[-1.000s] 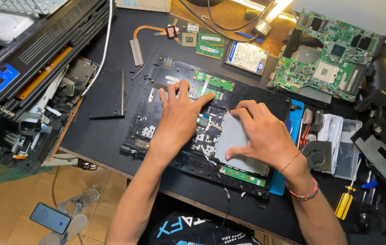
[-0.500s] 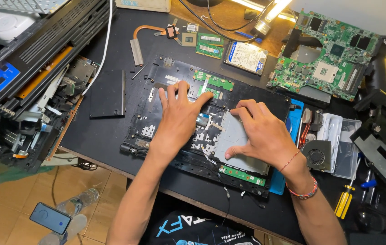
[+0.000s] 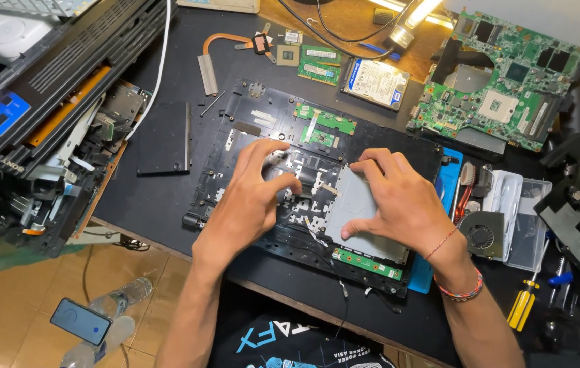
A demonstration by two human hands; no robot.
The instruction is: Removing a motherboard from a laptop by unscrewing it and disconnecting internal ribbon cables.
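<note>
A black laptop chassis lies stripped on the dark table, with small green boards at its far edge. My left hand rests on its middle. The fingers are curled and the thumb and forefinger are drawn together over small metal parts; whether they pinch one is hidden. My right hand is spread over a grey metal plate in the chassis' near right part, thumb hooked at the plate's left side and fingertips at its far edge. A thin green strip board sits just below the plate.
A green motherboard, hard drive, memory sticks and copper heat pipe lie at the back. A black cover panel and stacked black devices are left. Fan, clear tray and yellow screwdriver are right. A phone lies on the floor.
My left hand's fingers have curled back from the green boards toward the chassis middle. My right hand stays on the grey plate, barely shifted.
</note>
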